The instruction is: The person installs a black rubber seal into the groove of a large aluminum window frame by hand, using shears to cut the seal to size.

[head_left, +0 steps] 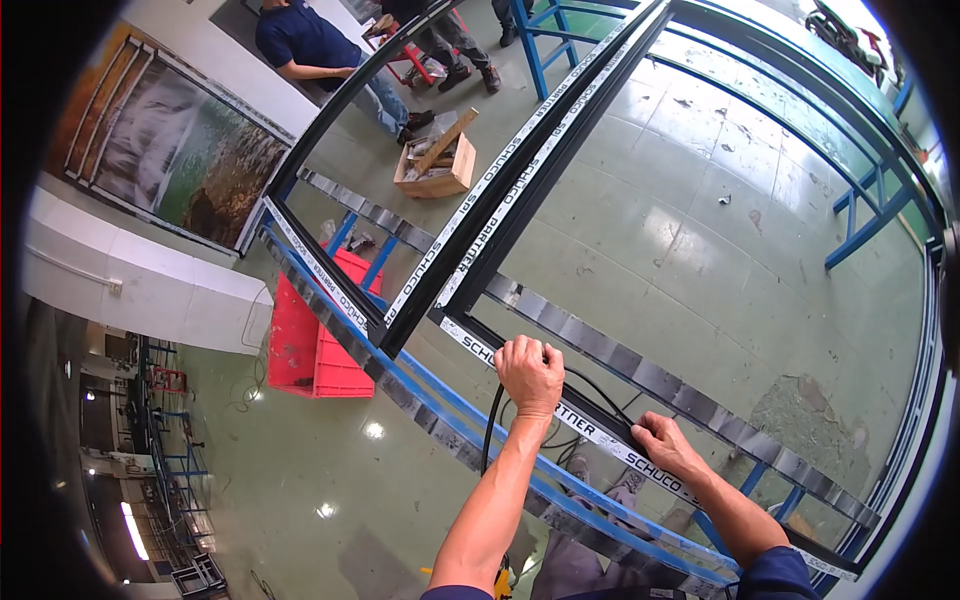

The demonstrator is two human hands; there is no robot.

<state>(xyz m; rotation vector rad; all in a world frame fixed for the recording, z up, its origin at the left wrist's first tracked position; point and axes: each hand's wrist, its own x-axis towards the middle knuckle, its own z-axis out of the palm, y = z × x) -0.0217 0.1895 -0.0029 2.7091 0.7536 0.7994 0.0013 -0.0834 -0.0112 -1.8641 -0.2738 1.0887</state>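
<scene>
Nearest the camera, both forearms reach up from the bottom edge over a blue trestle rail (440,400), which crosses under the work and hides part of the green floor (700,220) below. A black rubber strip (490,425) hangs down in a loop beside the left forearm and runs on along the rail. The left hand (530,375) is closed in a fist round this strip where it meets the near rail of the window frame (500,200). The right hand (665,445) lies on the same rail, just beside, fingers bent over its edge; whether it grips the rail I cannot tell. The frame is dark metal, lying flat on the trestles, unglazed, with a double centre bar and white tape printed SCHUCO PARTNER along its bars. Beyond it to the left a red crate (310,340) stands on the floor, then a cardboard box (435,170) with wood scraps. Farthest off are a framed picture (180,150) leaning on the wall, a seated person (300,40) in a dark blue shirt, and a blue stand (560,40)
</scene>
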